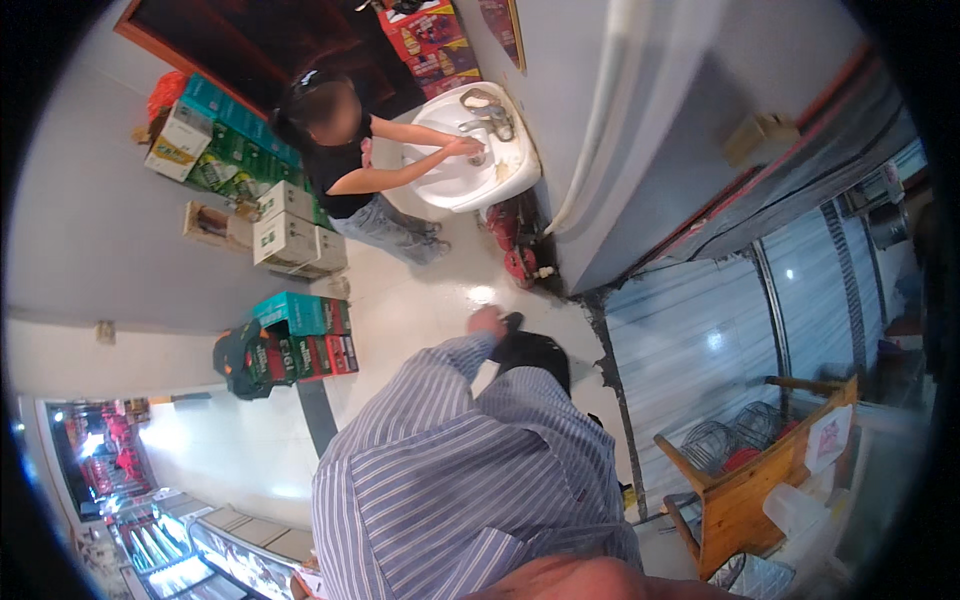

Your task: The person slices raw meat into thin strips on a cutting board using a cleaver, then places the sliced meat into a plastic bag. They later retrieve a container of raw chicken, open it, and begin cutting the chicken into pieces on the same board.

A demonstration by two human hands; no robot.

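Left hand [487,322]: centre of the frame, at the end of a blue-and-white striped sleeve [410,400]. Fingers blurred and small; cannot tell how far open they are. Right hand: out of sight, its sleeve ending against dark cloth [540,358]; state cannot be told.

Nearest thing to the left hand: a small dark object [513,322], just right of the fingers, slightly above the frame's middle. Appearance: near-black, compact, rounded outline, surface detail unresolved. Its lower edge merges with the dark cloth, so its full shape is unclear. Cannot tell whether it is gripped or only beside the hand.

Surroundings. Pale, glossy floor [400,315] around the hand, bright reflection just above it. Upper middle: white washbasin [505,188] with a metal faucet [475,127]; another person [345,165] in a black top and grey jeans stands at its left, both hands [463,148] over the bowl near the faucet. Red items [515,245] below the basin. Upper left: stacked green and white cartons [285,240]. Left of centre: teal carton [295,313] on top of red and green ones. Lower right: wooden stand [745,510] bearing wire baskets [705,445].
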